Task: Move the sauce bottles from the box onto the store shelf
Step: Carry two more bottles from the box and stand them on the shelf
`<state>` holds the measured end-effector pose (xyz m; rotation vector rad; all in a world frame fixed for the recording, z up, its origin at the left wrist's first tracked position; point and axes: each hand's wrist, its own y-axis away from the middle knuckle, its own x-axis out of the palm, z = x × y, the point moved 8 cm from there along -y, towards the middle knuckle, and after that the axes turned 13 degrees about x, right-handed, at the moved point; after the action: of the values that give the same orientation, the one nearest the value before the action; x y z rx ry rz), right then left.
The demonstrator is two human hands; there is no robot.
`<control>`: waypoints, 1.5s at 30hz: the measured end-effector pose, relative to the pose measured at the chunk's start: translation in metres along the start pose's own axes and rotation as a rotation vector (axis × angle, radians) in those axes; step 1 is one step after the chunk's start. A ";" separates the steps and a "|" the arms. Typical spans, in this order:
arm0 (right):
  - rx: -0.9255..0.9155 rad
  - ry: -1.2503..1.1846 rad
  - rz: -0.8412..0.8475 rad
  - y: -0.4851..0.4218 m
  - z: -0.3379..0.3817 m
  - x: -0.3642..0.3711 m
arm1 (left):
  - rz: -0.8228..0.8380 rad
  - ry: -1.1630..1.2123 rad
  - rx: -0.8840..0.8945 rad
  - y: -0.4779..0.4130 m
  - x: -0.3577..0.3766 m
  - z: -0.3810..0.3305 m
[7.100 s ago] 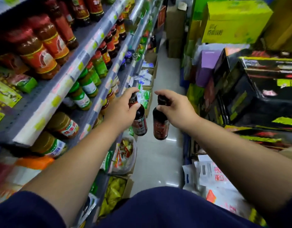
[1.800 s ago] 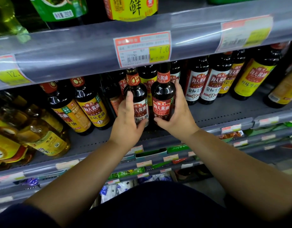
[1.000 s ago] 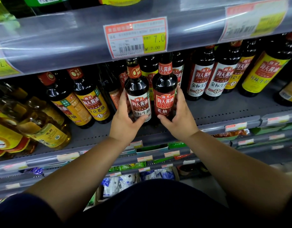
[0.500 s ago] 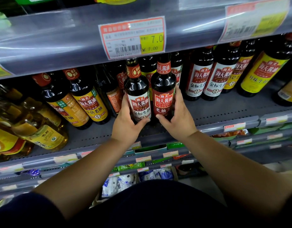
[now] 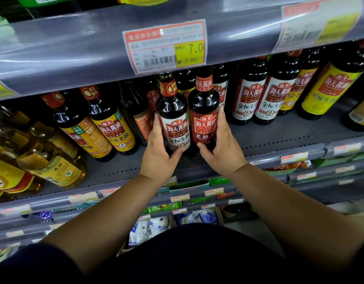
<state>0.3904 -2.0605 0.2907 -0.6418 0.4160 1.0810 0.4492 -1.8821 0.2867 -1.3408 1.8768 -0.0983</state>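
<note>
Two dark sauce bottles stand upright side by side on the grey store shelf (image 5: 279,138). My left hand (image 5: 158,154) wraps the lower part of the white-label bottle (image 5: 174,117). My right hand (image 5: 222,148) wraps the lower part of the red-label bottle (image 5: 203,113). Both bottles have red neck bands, and their bases are hidden by my fingers. The two bottles touch each other. The box is out of view.
More dark sauce bottles (image 5: 265,93) fill the shelf to the right and behind. Yellow-label bottles (image 5: 107,128) and oil jugs (image 5: 50,167) stand to the left. The upper shelf edge with a price tag (image 5: 166,48) hangs just above the bottle caps. Lower shelves hold packets (image 5: 189,218).
Since seven seconds ago I carried both bottles from the aisle to this shelf. Over the last second my hands and the two bottles have hardly moved.
</note>
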 end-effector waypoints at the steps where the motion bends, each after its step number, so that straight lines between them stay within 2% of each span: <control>1: 0.003 0.000 0.007 0.000 0.000 0.000 | 0.000 -0.003 -0.001 0.000 0.000 0.000; 14: 0.001 0.014 -0.008 0.001 0.002 0.000 | 0.020 -0.075 0.022 0.001 0.001 -0.006; 23: 0.105 0.019 0.010 0.002 0.002 -0.002 | 0.066 -0.098 0.016 -0.001 -0.002 -0.011; 29: 0.211 0.090 0.155 0.010 0.004 -0.013 | 0.274 -0.062 -0.031 0.004 -0.011 -0.021; 33: 0.289 0.290 0.134 0.021 0.016 -0.026 | 0.448 -0.187 -0.066 0.006 -0.031 -0.026; 36: 0.302 0.309 0.115 0.034 0.038 -0.029 | 0.560 -0.256 -0.080 0.013 -0.049 -0.026; 38: 0.244 0.329 0.181 0.043 0.061 -0.019 | 0.638 -0.271 -0.110 0.023 -0.060 -0.020; 40: 0.173 0.395 0.321 0.049 0.085 0.000 | 0.690 -0.286 -0.151 0.034 -0.074 -0.014; 43: 0.138 0.457 0.553 0.056 0.112 0.032 | 0.708 -0.305 -0.212 0.049 -0.098 -0.007; 45: 0.106 0.470 0.643 0.059 0.131 0.052 | 0.712 -0.321 -0.240 0.061 -0.117 0.000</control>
<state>0.3600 -1.9200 0.3408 -0.6845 1.1348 1.4989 0.4160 -1.7593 0.3223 -0.7046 2.0065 0.6808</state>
